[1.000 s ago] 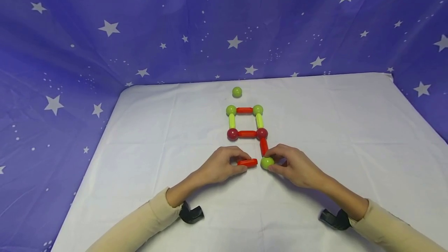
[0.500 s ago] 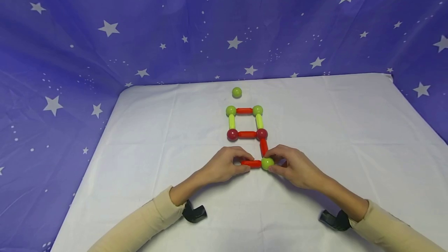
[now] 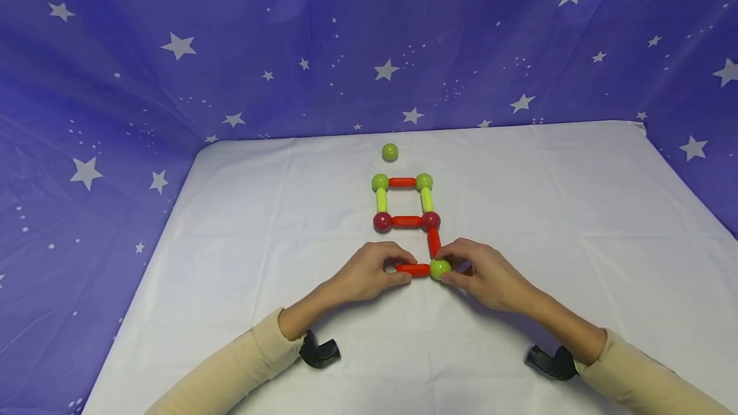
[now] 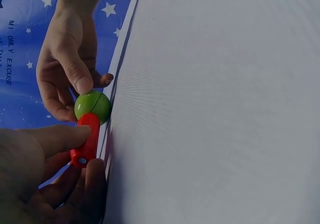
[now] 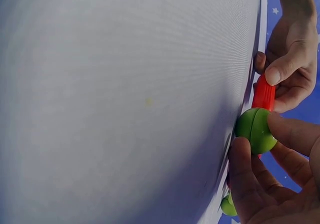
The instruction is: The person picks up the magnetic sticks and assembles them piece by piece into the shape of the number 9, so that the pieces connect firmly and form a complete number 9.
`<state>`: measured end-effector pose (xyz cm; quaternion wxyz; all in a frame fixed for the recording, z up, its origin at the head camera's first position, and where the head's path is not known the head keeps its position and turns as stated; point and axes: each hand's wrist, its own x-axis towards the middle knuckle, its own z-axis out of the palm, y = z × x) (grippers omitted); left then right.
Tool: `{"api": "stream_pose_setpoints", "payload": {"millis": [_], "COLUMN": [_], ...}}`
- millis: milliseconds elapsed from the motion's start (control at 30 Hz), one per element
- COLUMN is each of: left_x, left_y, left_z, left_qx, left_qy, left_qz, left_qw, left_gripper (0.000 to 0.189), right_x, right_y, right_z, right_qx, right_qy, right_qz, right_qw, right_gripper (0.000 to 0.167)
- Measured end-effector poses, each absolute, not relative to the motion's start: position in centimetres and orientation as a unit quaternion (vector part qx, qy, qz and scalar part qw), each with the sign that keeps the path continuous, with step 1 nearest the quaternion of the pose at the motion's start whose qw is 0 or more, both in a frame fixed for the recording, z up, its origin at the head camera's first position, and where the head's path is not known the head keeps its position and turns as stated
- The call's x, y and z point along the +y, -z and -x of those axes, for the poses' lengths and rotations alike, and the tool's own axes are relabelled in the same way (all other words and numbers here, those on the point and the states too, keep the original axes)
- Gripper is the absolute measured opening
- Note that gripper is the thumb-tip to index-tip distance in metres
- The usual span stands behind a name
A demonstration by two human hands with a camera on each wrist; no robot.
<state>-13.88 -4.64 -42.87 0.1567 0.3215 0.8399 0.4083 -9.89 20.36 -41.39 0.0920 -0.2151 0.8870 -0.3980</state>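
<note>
My left hand pinches a red magnetic rod between thumb and fingers, low over the white cloth. The rod's right end meets a green ball, which my right hand holds from the right with thumb and fingertips. From that ball a second red rod runs up to a dark red ball, a corner of a square of rods and balls. In the left wrist view, the pinched rod shows a round silvery tip at its near end. The right wrist view shows a seam around the green ball.
The square's other corners are a dark red ball and two green balls. Its sides are red and yellow-green rods. A loose green ball lies behind it. A purple star-patterned cloth hangs at the back.
My left hand has moved slightly right, bringing the red rod's end from a small gap up to the green ball. My right hand stays at the ball.
</note>
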Motion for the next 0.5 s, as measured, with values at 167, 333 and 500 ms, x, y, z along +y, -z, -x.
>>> {"api": "stream_pose_setpoints", "payload": {"millis": [167, 333, 500], "left_x": [-4.68, -4.71, -4.72], "left_y": [42.96, 42.86, 42.86], "left_z": [13.82, 13.73, 13.71], "left_qx": [0.841, 0.841, 0.841], "left_qy": [-0.406, -0.406, -0.406], "left_qz": [-0.324, -0.324, -0.324], "left_qw": [0.150, 0.151, 0.152], "left_gripper": [0.022, 0.022, 0.022], "right_x": [20.34, 20.31, 20.28], "right_y": [41.42, 41.43, 41.42], "right_z": [9.91, 9.92, 9.91], "right_qx": [0.888, 0.887, 0.887], "right_qy": [0.397, 0.399, 0.400], "right_qz": [0.215, 0.214, 0.214], "right_qw": [0.091, 0.091, 0.091], "right_gripper": [0.030, 0.029, 0.029]}}
